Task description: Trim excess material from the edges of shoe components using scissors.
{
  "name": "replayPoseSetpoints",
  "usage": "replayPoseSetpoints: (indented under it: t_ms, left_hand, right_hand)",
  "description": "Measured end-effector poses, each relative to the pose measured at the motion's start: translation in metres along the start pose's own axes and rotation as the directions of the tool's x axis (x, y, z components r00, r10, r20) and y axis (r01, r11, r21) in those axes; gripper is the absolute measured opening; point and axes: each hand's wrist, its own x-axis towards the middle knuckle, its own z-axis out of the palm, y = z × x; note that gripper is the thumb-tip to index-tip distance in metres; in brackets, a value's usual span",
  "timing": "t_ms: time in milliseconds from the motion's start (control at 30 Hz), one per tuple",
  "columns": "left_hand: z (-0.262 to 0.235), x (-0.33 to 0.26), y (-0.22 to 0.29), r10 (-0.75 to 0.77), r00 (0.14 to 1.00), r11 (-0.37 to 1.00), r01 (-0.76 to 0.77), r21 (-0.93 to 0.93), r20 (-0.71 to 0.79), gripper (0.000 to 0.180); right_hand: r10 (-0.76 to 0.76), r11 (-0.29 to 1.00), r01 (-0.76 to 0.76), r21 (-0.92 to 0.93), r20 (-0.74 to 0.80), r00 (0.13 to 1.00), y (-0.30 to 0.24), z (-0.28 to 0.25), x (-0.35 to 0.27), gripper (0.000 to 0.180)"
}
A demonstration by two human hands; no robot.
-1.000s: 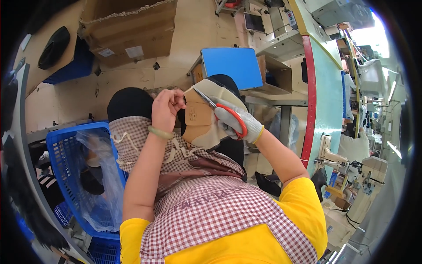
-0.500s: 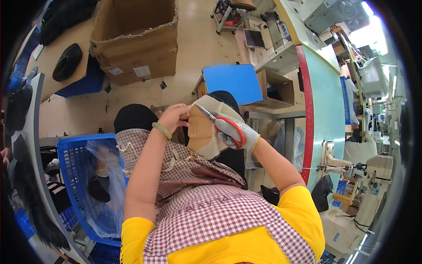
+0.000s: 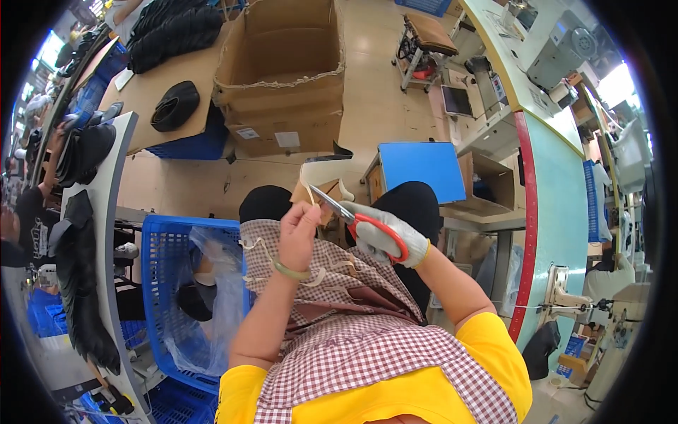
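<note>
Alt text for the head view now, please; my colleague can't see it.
Gloved right hand holding red-handled scissors at a tan-and-cream piece, whose edge the bare left hand pinches. Checked apron below; blue basket at left.

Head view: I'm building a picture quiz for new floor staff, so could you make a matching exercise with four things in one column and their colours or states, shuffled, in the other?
Things
1. Left hand
2. Right hand
3. Scissors
4. Plastic basket

Colours or states
A. Blue, with clear plastic inside
B. Gloved
C. Bare, with a bangle at the wrist
D. Red-handled

Right pairs: 1-C, 2-B, 3-D, 4-A
</note>
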Motion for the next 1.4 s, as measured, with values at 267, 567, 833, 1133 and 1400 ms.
replayPoseSetpoints:
  t_ms: [267,567,833,1133,1400]
  left_hand:
    - [0.027,-0.045,-0.036,-0.126,0.989,0.991,0.129,-0.036,0.079,0.023]
    - [0.042,-0.065,-0.055,-0.333,0.896,0.936,0.353,-0.017,0.293,0.023]
    - [0.05,-0.073,-0.061,-0.379,0.838,0.919,0.391,0.052,0.392,0.022]
    - [0.023,-0.081,-0.041,-0.454,0.729,0.889,0.337,0.309,0.512,0.02]
    - [-0.021,-0.006,0.052,0.614,0.743,-0.235,-0.15,0.96,0.267,0.034]
  right_hand:
    - [0.04,0.982,-0.031,0.185,-0.048,0.998,0.044,-0.004,-0.04,0.076]
    - [0.122,0.906,-0.023,0.422,-0.209,0.97,0.068,0.014,-0.096,0.07]
    - [0.114,0.87,0.072,0.488,-0.34,0.933,0.073,0.041,-0.098,0.069]
    - [0.113,0.903,0.125,0.411,-0.507,0.855,0.078,0.034,-0.079,0.052]
    - [0.057,0.959,0.101,0.266,-0.528,0.848,0.088,0.019,-0.094,0.06]
